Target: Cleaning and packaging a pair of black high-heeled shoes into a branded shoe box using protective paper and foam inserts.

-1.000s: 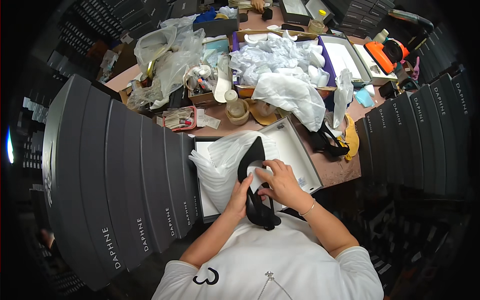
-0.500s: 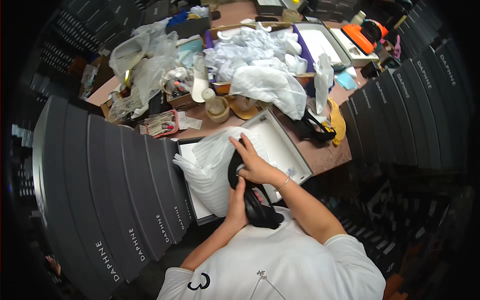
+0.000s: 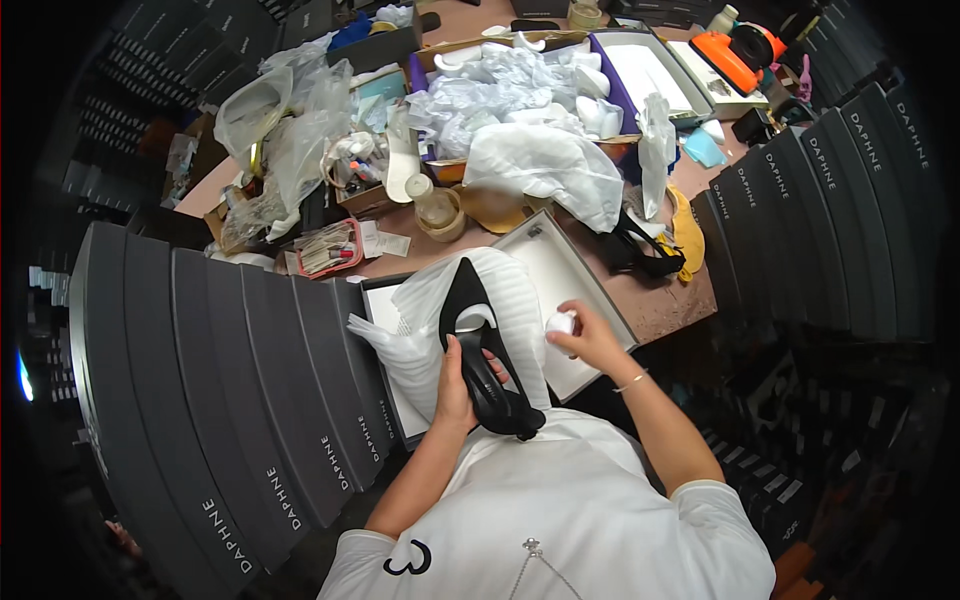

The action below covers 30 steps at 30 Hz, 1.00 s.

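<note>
My left hand [image 3: 456, 392] is wrapped around a black pointed-toe shoe [image 3: 492, 400], its toe pointing away from me and its dark insole facing up. Something white shows inside the toe opening. To the right of the shoe, my right hand [image 3: 594, 344] pinches a small white wad [image 3: 560, 324], perhaps paper, apart from the shoe. Beneath the shoe lies a bundle in white wrapping [image 3: 410, 360], resting on an open shoebox [image 3: 590, 290] with a white inside. Another black shoe [image 3: 640, 250] lies on the table beyond the box.
Stacked dark shoeboxes [image 3: 200, 400] rise on my left, and more boxes [image 3: 800, 220] stand at right. A purple-sided box [image 3: 615, 85] full of crumpled paper sits farther back. Nearby are a tape roll [image 3: 445, 222], a pink basket of sticks [image 3: 330, 250] and an orange-black tool [image 3: 735, 60].
My right hand has left the shoe and moved right, now with a white wad in its fingers. The shoe's toe and opening have come into clear view in my left hand.
</note>
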{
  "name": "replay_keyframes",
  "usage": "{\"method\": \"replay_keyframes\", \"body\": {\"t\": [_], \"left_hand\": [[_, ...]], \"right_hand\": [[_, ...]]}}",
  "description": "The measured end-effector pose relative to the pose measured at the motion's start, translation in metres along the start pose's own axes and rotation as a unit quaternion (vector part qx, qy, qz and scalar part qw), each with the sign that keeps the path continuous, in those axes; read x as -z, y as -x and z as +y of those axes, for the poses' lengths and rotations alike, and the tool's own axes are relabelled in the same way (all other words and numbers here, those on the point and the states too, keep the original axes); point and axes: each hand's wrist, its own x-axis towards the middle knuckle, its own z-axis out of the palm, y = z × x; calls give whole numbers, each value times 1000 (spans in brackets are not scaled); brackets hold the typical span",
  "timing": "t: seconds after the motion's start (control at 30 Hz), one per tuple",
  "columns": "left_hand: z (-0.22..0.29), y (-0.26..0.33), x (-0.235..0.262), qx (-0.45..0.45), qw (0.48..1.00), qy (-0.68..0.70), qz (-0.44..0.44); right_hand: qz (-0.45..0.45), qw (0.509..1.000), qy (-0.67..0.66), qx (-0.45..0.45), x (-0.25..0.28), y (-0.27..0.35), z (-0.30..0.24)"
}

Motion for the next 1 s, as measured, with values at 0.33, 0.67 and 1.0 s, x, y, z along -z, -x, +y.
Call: {"method": "replay_keyframes", "body": {"t": [0.33, 0.67, 1.0], "left_hand": [[-38, 11, -19, -267, 953, -137, -30], [-35, 17, -20, -19, 999, -1, -39], [-43, 19, -30, -87, 994, -66, -19]], "right_hand": [[-52, 938, -337, -62, -66, 6, -90], [65, 854, 336, 392, -40, 11, -100], [3, 953, 225, 205, -56, -19, -79]]}}
